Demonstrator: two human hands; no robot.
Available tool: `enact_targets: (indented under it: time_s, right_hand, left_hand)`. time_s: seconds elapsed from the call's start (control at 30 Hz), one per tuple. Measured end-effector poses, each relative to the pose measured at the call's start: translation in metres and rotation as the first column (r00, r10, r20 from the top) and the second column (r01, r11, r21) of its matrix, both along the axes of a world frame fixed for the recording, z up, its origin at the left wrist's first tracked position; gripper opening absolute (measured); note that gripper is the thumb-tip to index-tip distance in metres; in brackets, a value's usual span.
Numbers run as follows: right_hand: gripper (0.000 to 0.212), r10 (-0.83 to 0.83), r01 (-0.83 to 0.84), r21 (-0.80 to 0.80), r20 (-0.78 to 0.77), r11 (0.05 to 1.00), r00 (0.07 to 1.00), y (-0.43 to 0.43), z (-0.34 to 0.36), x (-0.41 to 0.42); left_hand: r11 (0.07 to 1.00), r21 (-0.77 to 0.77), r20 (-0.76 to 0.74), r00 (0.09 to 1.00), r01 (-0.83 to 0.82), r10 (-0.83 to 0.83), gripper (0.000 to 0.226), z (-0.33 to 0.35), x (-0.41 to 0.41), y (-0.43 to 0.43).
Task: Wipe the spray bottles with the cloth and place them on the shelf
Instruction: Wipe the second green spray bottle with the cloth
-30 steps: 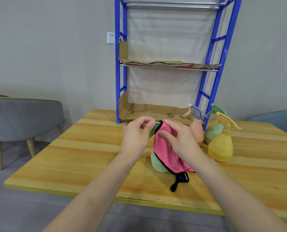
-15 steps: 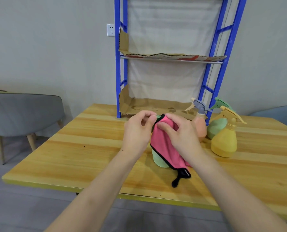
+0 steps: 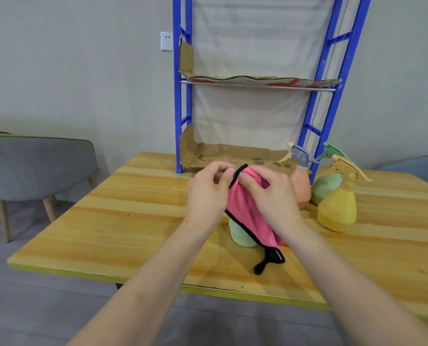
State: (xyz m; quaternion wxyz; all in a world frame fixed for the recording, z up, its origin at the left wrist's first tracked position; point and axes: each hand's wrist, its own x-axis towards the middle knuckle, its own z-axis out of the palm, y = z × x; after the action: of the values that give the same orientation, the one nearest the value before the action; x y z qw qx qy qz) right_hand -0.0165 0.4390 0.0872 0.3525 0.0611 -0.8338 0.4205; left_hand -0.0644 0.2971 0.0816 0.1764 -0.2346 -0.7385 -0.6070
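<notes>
**mopsy:** So where was the bottle that was getting wiped?

**rag_dad:** The green spray bottle (image 3: 240, 233) stood on the table (image 3: 133, 221), out in front of the blue shelf (image 3: 181, 108) and mostly buried under the pink cloth (image 3: 247, 213). Only its round base showed, plus a sliver of its head. The left hand (image 3: 205, 193) had curled fingers, with thumb and forefinger pinching that head right at the cloth's black hem. The right hand (image 3: 275, 196) was bunched over the cloth, fingers curled, gripping it against the bottle's top.

**mopsy:** And the others?

**rag_dad:** Three more sat by the shelf's right post: the peach bottle (image 3: 301, 188) in front of it, the second green bottle (image 3: 325, 188) and the yellow bottle (image 3: 337, 208) just to its right. Cardboard (image 3: 232, 156) lined the shelf's tiers. A grey chair (image 3: 33, 166) sat well off to the shelf's left.
</notes>
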Motion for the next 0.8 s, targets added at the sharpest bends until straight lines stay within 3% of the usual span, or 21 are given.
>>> enact_targets:
  time_s: [0.13,0.27,0.43,0.57,0.8]
  right_hand:
    - [0.022,0.022,-0.024,0.074,0.033,0.997,0.999,0.013,0.000,-0.001]
    - [0.031,0.122,-0.128,0.052,0.113,0.990,0.986,0.027,0.004,0.004]
    - [0.012,0.047,-0.047,-0.016,0.013,0.999,0.999,0.008,0.003,0.003]
    - [0.023,0.026,-0.031,0.102,0.046,0.994,0.999,0.020,0.001,-0.001]
    - [0.047,0.229,-0.268,0.192,0.204,0.944,0.952,0.048,0.015,0.009]
  left_hand:
    - [1.000,-0.015,0.012,1.000,0.008,-0.008,0.013,-0.001,-0.004,-0.004]
    - [0.998,-0.065,-0.012,1.000,-0.012,0.011,0.014,0.001,-0.004,-0.001]
    - [0.997,-0.066,0.007,0.999,-0.042,0.042,0.018,0.002,-0.001,0.002]
    - [0.996,-0.080,0.014,1.000,-0.026,0.028,0.017,0.004,-0.003,-0.001]
    - [0.999,-0.038,0.029,0.999,-0.033,0.034,0.019,0.004,0.000,0.002]
